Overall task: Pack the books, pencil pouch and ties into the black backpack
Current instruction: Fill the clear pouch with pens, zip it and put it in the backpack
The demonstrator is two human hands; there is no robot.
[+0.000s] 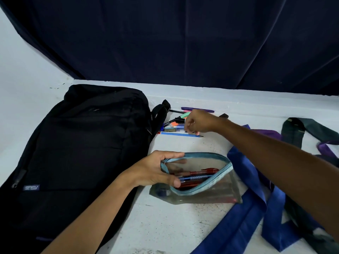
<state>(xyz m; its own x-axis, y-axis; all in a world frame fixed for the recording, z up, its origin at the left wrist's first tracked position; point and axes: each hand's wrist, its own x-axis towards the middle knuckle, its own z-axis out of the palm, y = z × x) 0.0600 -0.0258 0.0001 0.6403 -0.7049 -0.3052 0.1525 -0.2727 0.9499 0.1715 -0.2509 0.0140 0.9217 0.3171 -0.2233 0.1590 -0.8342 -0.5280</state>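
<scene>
The black backpack [78,147] lies flat on the left of the white table. A clear pencil pouch [207,191] with a light-blue zip rim lies in front of me, with several red and blue pens inside. My left hand [157,169] grips its open rim at the left end. My right hand [197,123] is curled over the loose pens and markers [176,123] beyond the pouch, fingertips down among them; what it holds is hidden. A blue tie [244,213], a purple tie [269,133] and a dark green tie [297,129] lie to the right. No books show.
A dark curtain [183,43] hangs behind the table's far edge. A blue pencil [181,134] lies nearest the pouch, under my right hand. The backpack's strap [161,109] curls toward the pens.
</scene>
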